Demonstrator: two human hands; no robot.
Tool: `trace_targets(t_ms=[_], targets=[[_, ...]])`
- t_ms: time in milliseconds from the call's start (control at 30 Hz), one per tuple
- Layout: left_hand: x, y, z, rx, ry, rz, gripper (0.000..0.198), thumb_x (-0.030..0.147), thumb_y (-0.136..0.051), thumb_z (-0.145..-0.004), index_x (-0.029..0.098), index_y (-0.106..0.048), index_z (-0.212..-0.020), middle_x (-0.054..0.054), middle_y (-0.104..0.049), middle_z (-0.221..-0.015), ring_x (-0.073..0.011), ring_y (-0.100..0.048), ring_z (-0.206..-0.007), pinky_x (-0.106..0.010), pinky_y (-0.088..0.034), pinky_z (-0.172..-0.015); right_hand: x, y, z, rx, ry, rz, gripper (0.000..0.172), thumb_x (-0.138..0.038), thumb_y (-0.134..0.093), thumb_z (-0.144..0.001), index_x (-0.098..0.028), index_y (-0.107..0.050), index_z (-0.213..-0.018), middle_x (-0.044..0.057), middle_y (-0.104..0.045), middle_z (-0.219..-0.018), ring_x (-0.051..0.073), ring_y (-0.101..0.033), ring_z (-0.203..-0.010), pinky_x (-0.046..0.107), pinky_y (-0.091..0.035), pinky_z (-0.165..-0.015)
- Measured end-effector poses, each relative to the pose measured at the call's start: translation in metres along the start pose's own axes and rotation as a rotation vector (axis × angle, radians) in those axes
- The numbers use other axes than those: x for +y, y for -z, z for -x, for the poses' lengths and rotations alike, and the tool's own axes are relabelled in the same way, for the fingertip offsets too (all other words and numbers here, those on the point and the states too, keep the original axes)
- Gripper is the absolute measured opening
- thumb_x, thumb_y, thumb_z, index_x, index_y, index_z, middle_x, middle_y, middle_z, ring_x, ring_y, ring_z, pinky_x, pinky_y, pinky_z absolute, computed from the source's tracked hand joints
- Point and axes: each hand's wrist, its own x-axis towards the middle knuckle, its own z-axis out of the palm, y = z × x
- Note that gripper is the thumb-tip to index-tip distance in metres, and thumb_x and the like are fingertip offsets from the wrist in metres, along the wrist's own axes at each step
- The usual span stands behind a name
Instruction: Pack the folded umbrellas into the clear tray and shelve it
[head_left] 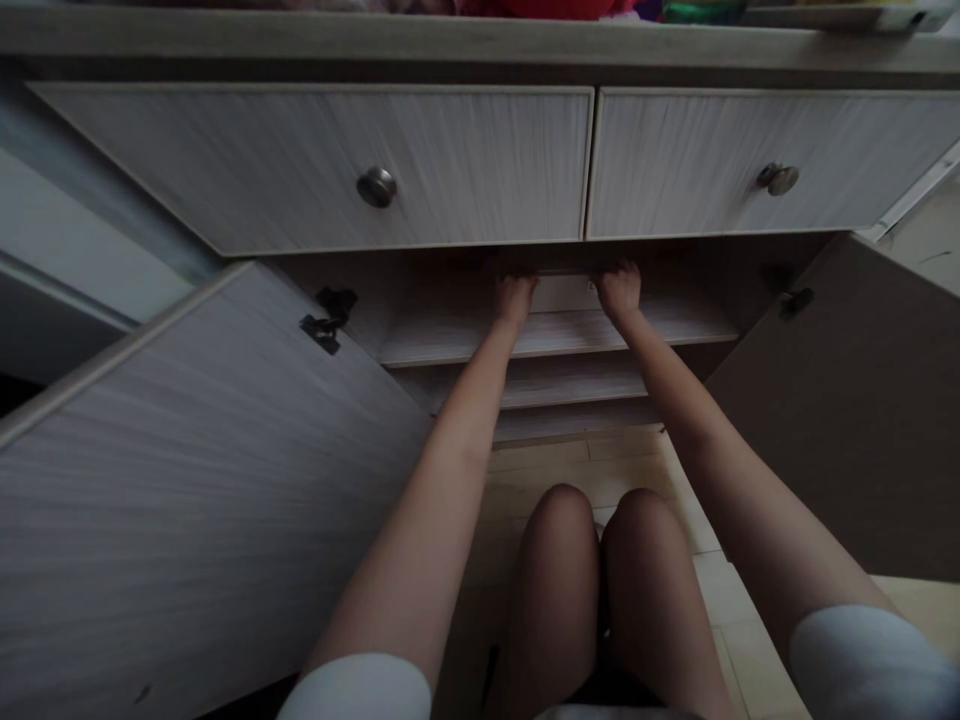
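At the far left stands the open left cabinet door, which swings out toward you and carries a black metal hinge near its upper edge. Above it you see the left drawer front with a round metal knob. Going to the right, your left hand reaches into the dark cabinet, above a pale wooden shelf. Just beside this hand lies a pale flat object, at the back of the cabinet. The shadow hides its form, so I cannot say if it is a box or a board. Its long axis seems to run from side to side, and it lies between your two hands. Your right hand is at its right end, as your left hand is at its left end, and neither hand looks clearly nearer. The fingers of both hands are curled and narrow, not spread wide, but their tips go into the shadow, so you cannot tell if they hold the object. Below the hands, your knees are over the tiled floor. At the far right are the open right cabinet door, with its black hinge, and the right drawer front with its knob.
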Motion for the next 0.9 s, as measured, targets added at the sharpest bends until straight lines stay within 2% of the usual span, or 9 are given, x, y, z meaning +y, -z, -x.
trace_targets(t_ms=[100,333,533,667,900], targets=[[0.001,0.001,-0.001,-0.004,0.028,-0.071,0.033,0.026,-0.049,-0.098,0.025,-0.076,-0.117,-0.014,-0.074,-0.119,-0.0275,-0.066,-0.115,-0.040,-0.046,-0.100,0.000,-0.001,-0.002,0.001,0.003,0.006,0.032,-0.015,-0.050,-0.093,-0.012,-0.080,-0.106,0.020,-0.073,-0.106,0.031,-0.057,-0.110,0.045,-0.041,-0.096],[-0.003,-0.001,-0.007,-0.038,0.032,-0.067,0.037,0.029,-0.046,-0.099,0.024,-0.075,-0.120,-0.013,-0.071,-0.126,-0.0261,-0.062,-0.124,-0.039,-0.042,-0.107,0.001,-0.005,-0.006,0.023,-0.005,-0.001,0.032,-0.014,-0.050,-0.093,-0.013,-0.080,-0.105,0.019,-0.073,-0.107,0.030,-0.057,-0.109,0.045,-0.040,-0.097],[-0.004,-0.004,-0.011,-0.013,0.064,0.000,0.034,0.026,-0.048,-0.098,0.022,-0.076,-0.118,-0.016,-0.073,-0.122,-0.0286,-0.065,-0.119,-0.042,-0.042,-0.106,0.000,-0.005,-0.011,-0.011,-0.007,0.024,0.031,-0.015,-0.053,-0.093,-0.012,-0.079,-0.108,0.020,-0.072,-0.108,0.032,-0.055,-0.114,0.045,-0.039,-0.099],[-0.005,-0.005,-0.013,0.004,0.045,0.011,0.032,0.026,-0.049,-0.097,0.024,-0.077,-0.114,-0.014,-0.072,-0.123,-0.0273,-0.063,-0.120,-0.040,-0.042,-0.105,0.000,-0.002,-0.011,-0.018,-0.001,0.034,0.031,-0.015,-0.052,-0.093,-0.011,-0.079,-0.109,0.020,-0.071,-0.113,0.031,-0.055,-0.114,0.045,-0.039,-0.100],[-0.004,-0.005,-0.014,-0.016,0.069,-0.002,0.032,0.027,-0.049,-0.097,0.020,-0.078,-0.108,-0.016,-0.074,-0.115,-0.0277,-0.065,-0.117,-0.041,-0.043,-0.103,-0.001,-0.003,-0.013,-0.023,-0.012,0.017,0.032,-0.013,-0.051,-0.094,-0.011,-0.078,-0.109,0.021,-0.072,-0.111,0.031,-0.057,-0.113,0.045,-0.040,-0.099]])
